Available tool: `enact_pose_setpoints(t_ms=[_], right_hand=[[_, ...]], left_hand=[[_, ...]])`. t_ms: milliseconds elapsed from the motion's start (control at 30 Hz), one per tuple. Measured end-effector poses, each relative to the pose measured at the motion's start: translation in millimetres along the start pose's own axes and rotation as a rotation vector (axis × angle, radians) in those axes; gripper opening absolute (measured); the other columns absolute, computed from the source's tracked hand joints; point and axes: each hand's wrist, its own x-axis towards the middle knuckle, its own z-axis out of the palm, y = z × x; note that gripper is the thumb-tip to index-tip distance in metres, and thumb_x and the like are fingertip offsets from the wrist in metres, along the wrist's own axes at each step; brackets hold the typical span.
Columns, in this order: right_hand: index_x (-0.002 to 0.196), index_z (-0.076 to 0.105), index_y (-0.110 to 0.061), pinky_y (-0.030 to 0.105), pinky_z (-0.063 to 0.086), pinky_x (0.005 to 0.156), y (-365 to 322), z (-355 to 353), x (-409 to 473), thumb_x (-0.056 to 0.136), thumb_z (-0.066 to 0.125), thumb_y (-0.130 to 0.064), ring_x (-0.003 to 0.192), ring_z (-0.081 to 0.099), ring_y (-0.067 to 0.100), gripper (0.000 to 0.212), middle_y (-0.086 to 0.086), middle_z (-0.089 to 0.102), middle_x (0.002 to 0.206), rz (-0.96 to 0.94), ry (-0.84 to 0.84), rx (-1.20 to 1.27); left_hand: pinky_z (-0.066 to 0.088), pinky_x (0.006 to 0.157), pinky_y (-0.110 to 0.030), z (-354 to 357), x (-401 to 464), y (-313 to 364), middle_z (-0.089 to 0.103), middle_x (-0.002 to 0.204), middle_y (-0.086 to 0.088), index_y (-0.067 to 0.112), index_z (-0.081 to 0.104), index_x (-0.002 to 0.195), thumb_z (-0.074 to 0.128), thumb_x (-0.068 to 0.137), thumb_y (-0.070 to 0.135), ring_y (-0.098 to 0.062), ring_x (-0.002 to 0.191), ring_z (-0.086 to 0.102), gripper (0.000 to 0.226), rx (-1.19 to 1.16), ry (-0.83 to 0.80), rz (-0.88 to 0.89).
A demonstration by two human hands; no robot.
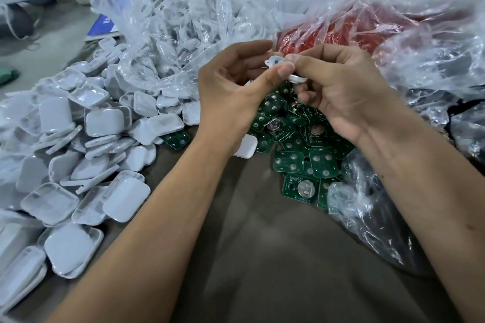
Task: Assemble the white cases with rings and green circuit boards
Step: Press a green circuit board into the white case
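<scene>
Left hand [231,92] and right hand [338,92] meeting above the counter [262,257], both pinching one small white case [282,68] between thumbs and curled fingertips (a bit of blue-green showing at its top, too blurred to tell what). Directly below, a heap of green circuit boards [301,155], some carrying round silver battery holders; off to the left, a wide pile of white case halves [86,144]. Behind, clear plastic bags [168,23] of white ring-like parts and one bag of red stuff [341,31].
</scene>
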Motion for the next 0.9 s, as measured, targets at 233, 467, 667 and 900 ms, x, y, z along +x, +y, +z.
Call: enact_pose_setpoints(t_ms=[233, 467, 667, 900], right_hand=[[0.079, 0.062, -0.01, 0.022, 0.053, 0.046, 5.9, 12.8, -1.6, 0.086, 0.082, -0.009, 0.049, 0.063, 0.015, 0.022, 0.011, 0.075, 0.08, -0.047, 0.054, 0.06], [0.08, 0.058, -0.007, 0.022, 0.051, 0.043, 5.2, 19.6, -7.8, 0.087, 0.082, -0.006, 0.045, 0.065, 0.018, 0.025, 0.013, 0.074, 0.072, -0.111, 0.063, 0.082], [0.079, 0.053, -0.008, 0.023, 0.055, 0.046, -2.7, 19.6, -15.6, 0.09, 0.078, -0.004, 0.055, 0.072, 0.025, 0.027, 0.016, 0.074, 0.072, -0.168, 0.04, 0.142], [0.084, 0.056, -0.009, 0.025, 0.049, 0.042, -0.4, 16.0, -12.0, 0.087, 0.083, -0.01, 0.046, 0.063, 0.018, 0.028, 0.011, 0.068, 0.064, -0.257, 0.097, -0.126]], left_hand=[[0.055, 0.066, -0.019, 12.7, -2.5, 6.7, 0.073, 0.087, -0.004, -0.003, 0.07, 0.111, 0.069, 0.094, 0.007, -0.008, 0.067, 0.06, 0.02, -0.445, 0.088, -0.357], [0.058, 0.067, -0.019, -1.2, -6.8, 9.3, 0.07, 0.098, -0.014, -0.005, 0.063, 0.118, 0.052, 0.105, 0.026, -0.013, 0.072, 0.066, 0.035, -0.757, 0.008, -0.55], [0.057, 0.073, -0.019, -1.6, -6.8, 6.1, 0.067, 0.1, -0.015, -0.006, 0.06, 0.122, 0.061, 0.094, 0.006, -0.013, 0.078, 0.064, 0.03, -0.77, -0.164, -0.521], [0.055, 0.074, -0.024, 1.5, -2.8, 3.2, 0.064, 0.098, -0.013, 0.001, 0.052, 0.133, 0.062, 0.089, 0.025, -0.018, 0.08, 0.056, 0.051, -0.688, -0.216, -0.511]])
